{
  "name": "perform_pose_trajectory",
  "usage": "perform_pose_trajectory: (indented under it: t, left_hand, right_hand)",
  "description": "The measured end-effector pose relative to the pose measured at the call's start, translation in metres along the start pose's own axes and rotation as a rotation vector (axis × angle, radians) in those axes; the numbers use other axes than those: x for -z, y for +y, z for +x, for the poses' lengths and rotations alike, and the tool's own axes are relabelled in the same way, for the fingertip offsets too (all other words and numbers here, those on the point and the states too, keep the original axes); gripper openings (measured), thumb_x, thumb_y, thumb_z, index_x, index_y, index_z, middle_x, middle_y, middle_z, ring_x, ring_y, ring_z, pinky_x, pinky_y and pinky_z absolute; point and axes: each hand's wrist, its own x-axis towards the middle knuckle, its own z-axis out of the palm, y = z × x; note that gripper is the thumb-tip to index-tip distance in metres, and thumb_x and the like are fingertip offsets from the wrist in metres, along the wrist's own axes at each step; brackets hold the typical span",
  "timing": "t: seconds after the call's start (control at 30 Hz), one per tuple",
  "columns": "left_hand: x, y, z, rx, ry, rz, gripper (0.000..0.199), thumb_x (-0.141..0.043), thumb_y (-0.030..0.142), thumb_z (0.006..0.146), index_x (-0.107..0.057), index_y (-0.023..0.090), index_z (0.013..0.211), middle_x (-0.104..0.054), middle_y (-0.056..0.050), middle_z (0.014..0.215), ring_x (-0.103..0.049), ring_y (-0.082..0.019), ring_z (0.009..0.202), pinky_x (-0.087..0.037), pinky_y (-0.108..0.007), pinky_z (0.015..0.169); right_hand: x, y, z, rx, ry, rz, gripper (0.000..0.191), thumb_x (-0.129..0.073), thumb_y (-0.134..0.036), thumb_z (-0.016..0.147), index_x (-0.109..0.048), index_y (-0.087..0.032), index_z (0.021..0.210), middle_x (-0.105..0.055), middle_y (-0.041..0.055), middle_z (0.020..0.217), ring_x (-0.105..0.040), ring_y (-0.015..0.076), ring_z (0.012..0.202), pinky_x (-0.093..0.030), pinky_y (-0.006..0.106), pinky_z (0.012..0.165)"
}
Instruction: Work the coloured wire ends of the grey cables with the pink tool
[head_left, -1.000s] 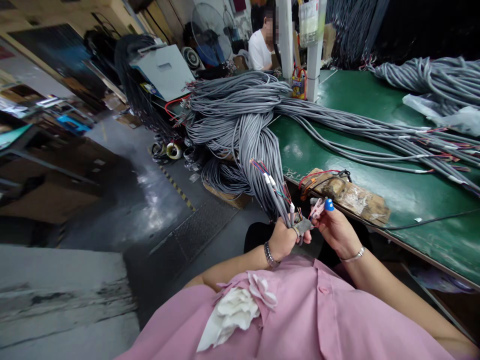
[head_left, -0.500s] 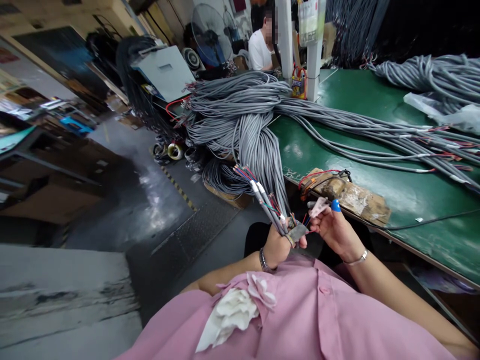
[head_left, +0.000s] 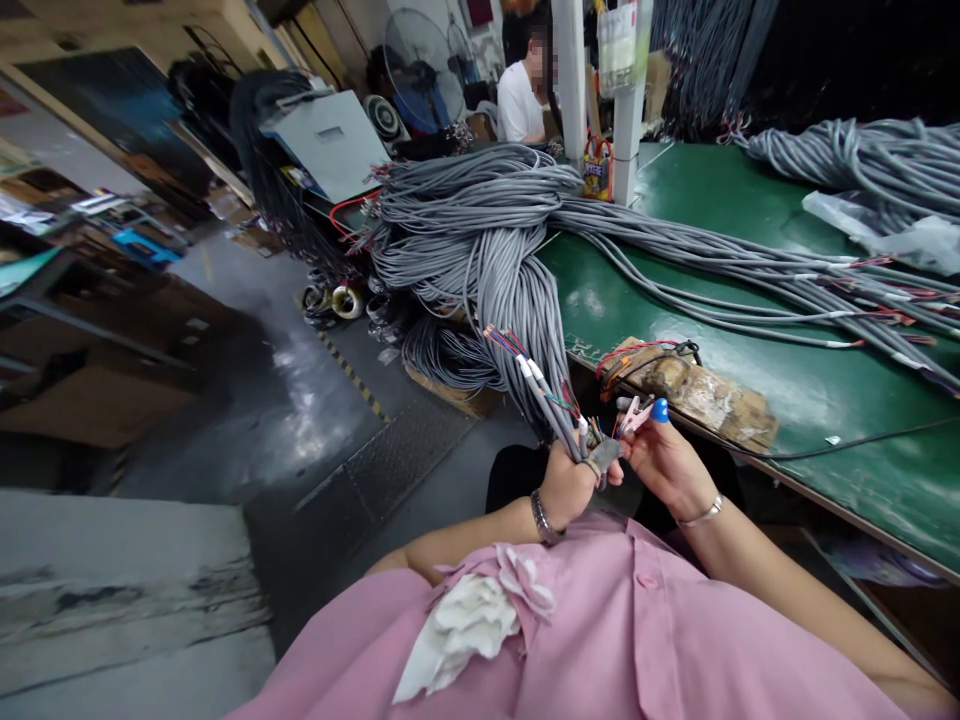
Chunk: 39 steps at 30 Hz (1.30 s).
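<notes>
My left hand [head_left: 568, 488] is closed around several grey cables [head_left: 556, 412] with white sleeves and stripped, coloured wire ends fanning up and left. Grey wrapping covers its thumb. Just right of it, my right hand [head_left: 670, 468] pinches a small pale pink clip-like piece [head_left: 636, 414] between thumb and fingers; its exact kind is unclear. A blue cover [head_left: 659, 410] sits on the right thumb tip. The clip-like piece is close to the thin coloured wires by the left hand; whether it touches them cannot be made out.
A large bundle of grey cables [head_left: 480, 220] drapes over the green table [head_left: 750, 390]. A wooden block [head_left: 712, 405] with red and black leads lies at its near edge. Coiled cable [head_left: 862, 155] rests at the back right. Beyond a white post [head_left: 626, 130] sits a person in white [head_left: 519, 105].
My left hand and its cables have shifted slightly right. My right hand has moved a little left and up, and the pink piece has turned more upright, closer to the wires.
</notes>
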Motion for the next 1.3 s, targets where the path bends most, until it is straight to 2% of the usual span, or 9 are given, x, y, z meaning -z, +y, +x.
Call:
perform_pose_trajectory:
  t: [0.37, 0.5, 0.67, 0.83, 0.97, 1.1, 1.23, 1.3]
  left_hand:
    - [0.000, 0.002, 0.001, 0.019, 0.001, 0.012, 0.037, -0.062, 0.045, 0.081, -0.061, 0.012, 0.065, -0.063, -0.005, 0.054, -0.051, -0.009, 0.044, -0.036, -0.020, 0.043]
    - [0.004, -0.001, -0.002, 0.011, 0.022, 0.003, 0.037, -0.061, 0.044, 0.082, -0.062, 0.012, 0.063, -0.063, -0.005, 0.055, -0.051, -0.009, 0.045, -0.035, -0.021, 0.044]
    - [0.012, 0.001, -0.011, -0.016, 0.040, 0.041, 0.034, -0.060, 0.044, 0.083, -0.065, 0.013, 0.070, -0.064, -0.005, 0.056, -0.053, -0.010, 0.047, -0.038, -0.022, 0.046]
    - [0.018, 0.001, -0.013, -0.026, 0.065, 0.074, 0.033, -0.060, 0.045, 0.082, -0.065, 0.013, 0.073, -0.066, -0.005, 0.059, -0.056, -0.011, 0.050, -0.040, -0.022, 0.048]
    - [0.018, 0.000, -0.012, -0.026, 0.003, 0.136, 0.038, -0.061, 0.046, 0.081, -0.062, 0.013, 0.063, -0.064, -0.005, 0.057, -0.055, -0.011, 0.050, -0.043, -0.022, 0.050]
    - [0.018, -0.001, -0.011, -0.013, -0.069, 0.210, 0.034, -0.062, 0.043, 0.081, -0.064, 0.013, 0.065, -0.066, -0.006, 0.059, -0.058, -0.012, 0.053, -0.045, -0.022, 0.053]
    - [0.020, 0.001, -0.006, 0.034, -0.239, 0.284, 0.028, -0.067, 0.037, 0.077, -0.065, 0.013, 0.064, -0.066, -0.005, 0.060, -0.059, -0.012, 0.053, -0.044, -0.021, 0.052]
    - [0.022, 0.003, -0.004, 0.067, -0.268, 0.294, 0.026, -0.068, 0.036, 0.076, -0.065, 0.013, 0.064, -0.065, -0.004, 0.058, -0.057, -0.011, 0.050, -0.042, -0.020, 0.049]
  right_hand:
    - [-0.005, 0.003, 0.000, 0.016, 0.037, 0.073, 0.031, -0.070, -0.052, 0.075, -0.068, -0.022, 0.083, -0.068, 0.0003, 0.079, -0.056, 0.0123, 0.062, -0.047, 0.025, 0.058]
    - [-0.004, 0.003, -0.002, -0.011, -0.004, 0.101, 0.034, -0.063, -0.057, 0.078, -0.067, -0.025, 0.086, -0.069, 0.0004, 0.086, -0.058, 0.0132, 0.067, -0.048, 0.027, 0.061]
    - [0.003, 0.003, -0.003, -0.070, -0.036, 0.127, 0.040, -0.055, -0.061, 0.081, -0.068, -0.024, 0.088, -0.069, 0.0019, 0.088, -0.059, 0.0136, 0.068, -0.048, 0.026, 0.062]
    - [0.011, -0.001, -0.010, -0.190, -0.163, 0.014, 0.042, -0.058, -0.062, 0.079, -0.068, -0.022, 0.088, -0.068, 0.0039, 0.086, -0.059, 0.0133, 0.068, -0.048, 0.026, 0.062]
    - [0.010, -0.009, -0.015, -0.240, -0.256, -0.216, 0.031, -0.072, -0.047, 0.075, -0.069, -0.018, 0.083, -0.066, 0.0031, 0.077, -0.058, 0.0129, 0.065, -0.047, 0.027, 0.063]
    - [0.006, -0.013, -0.016, -0.136, -0.219, -0.440, 0.016, -0.077, -0.029, 0.072, -0.068, -0.017, 0.076, -0.062, -0.0015, 0.065, -0.053, 0.0092, 0.057, -0.042, 0.023, 0.057]
    - [0.001, -0.011, -0.018, -0.039, -0.239, -0.551, 0.016, -0.076, -0.032, 0.073, -0.069, -0.018, 0.078, -0.066, 0.0000, 0.068, -0.056, 0.0125, 0.059, -0.044, 0.026, 0.060]
    - [0.001, -0.010, -0.020, -0.013, -0.245, -0.572, 0.019, -0.074, -0.035, 0.074, -0.070, -0.018, 0.080, -0.068, 0.0011, 0.071, -0.058, 0.0143, 0.061, -0.046, 0.029, 0.063]
